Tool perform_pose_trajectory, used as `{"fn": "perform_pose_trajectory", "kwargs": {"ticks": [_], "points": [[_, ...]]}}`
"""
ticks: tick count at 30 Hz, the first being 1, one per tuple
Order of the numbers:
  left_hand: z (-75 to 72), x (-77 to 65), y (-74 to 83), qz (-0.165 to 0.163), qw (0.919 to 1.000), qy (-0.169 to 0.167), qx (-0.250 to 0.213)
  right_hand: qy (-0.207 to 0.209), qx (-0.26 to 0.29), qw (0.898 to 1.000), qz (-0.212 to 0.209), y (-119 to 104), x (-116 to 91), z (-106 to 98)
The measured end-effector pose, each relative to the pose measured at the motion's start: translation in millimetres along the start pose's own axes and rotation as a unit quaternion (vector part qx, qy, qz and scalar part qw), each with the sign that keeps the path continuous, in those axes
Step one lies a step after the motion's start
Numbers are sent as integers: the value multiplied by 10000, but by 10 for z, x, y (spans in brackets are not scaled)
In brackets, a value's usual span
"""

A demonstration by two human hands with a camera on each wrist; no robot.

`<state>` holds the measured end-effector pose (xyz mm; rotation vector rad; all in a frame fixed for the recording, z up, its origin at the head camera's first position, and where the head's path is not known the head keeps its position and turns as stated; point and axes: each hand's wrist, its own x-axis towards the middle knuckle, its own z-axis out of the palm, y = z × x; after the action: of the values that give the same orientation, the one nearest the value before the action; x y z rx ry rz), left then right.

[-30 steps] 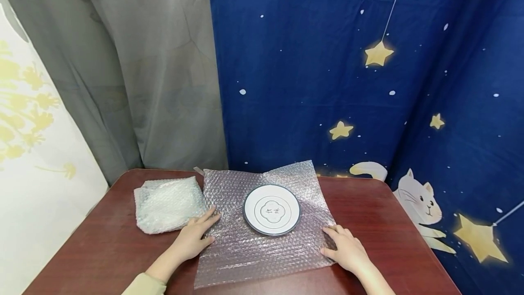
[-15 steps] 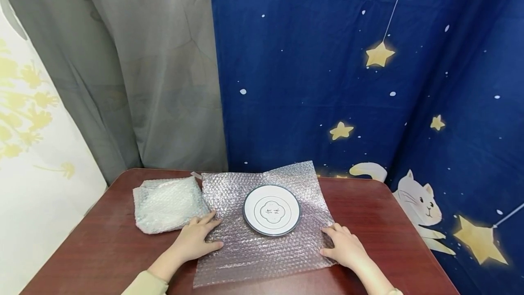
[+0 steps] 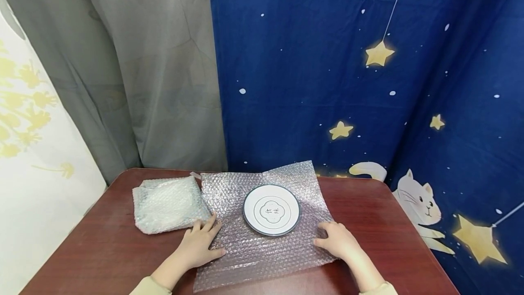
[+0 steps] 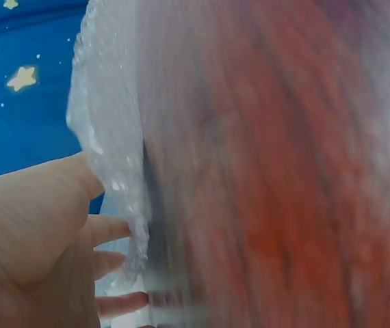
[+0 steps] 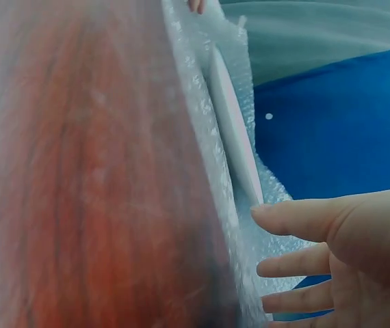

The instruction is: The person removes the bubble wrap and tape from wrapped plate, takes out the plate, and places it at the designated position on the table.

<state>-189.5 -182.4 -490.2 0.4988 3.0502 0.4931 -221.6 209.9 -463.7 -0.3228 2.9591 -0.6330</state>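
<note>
A round white plate (image 3: 272, 211) with a dark rim and a printed emblem in its middle lies on a spread sheet of bubble wrap (image 3: 254, 261). My left hand (image 3: 198, 246) rests at the sheet's left edge, fingers spread and thumb over the wrap. At the opposite edge is my right hand (image 3: 337, 239), its thumb and fingers reaching over the wrap. In the left wrist view, straight fingers (image 4: 116, 305) meet the sheet's border. The right wrist view shows the plate (image 5: 235, 126) side-on, with my right thumb (image 5: 294, 217) overlapping its near end.
Left of the sheet sits a bubble-wrapped bundle (image 3: 168, 206), close beside my left fingers. Everything lies on a reddish-brown wooden table (image 3: 380, 213). Behind it hang a grey curtain (image 3: 176, 72) and a blue starry curtain (image 3: 303, 67).
My left hand has shifted slightly right, its thumb further over the wrap. My right hand has moved a little inward and away from me. The plate has stayed put.
</note>
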Motion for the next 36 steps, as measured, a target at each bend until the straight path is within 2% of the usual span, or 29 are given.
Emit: {"fn": "perform_pose_trajectory", "kwargs": {"ticks": [6, 10, 15, 18, 22, 30, 36], "points": [[-10, -13, 55, -72, 9999, -143, -60, 258, 763, 9968, -13, -114, 76, -39], [4, -12, 78, -108, 9995, -276, -66, 421, 1067, 9934, 66, -179, 144, -48], [5, -15, 102, -107, 9993, -340, 58, 448, 1449, 9879, 321, -244, 251, -37], [4, -23, 110, -99, 9992, -363, 125, 413, 1831, 9805, 581, -262, 319, -1], [-4, -32, 123, -124, 9987, -460, 175, 352, 2490, 9640, 863, -259, 412, 88], [19, -34, 115, -147, 9978, -593, 248, 386, 3318, 9370, 1025, -243, 538, 248], [70, -29, 91, -154, 9974, -646, 278, 138, 4243, 8979, 1163, -249, 582, 356]]}}
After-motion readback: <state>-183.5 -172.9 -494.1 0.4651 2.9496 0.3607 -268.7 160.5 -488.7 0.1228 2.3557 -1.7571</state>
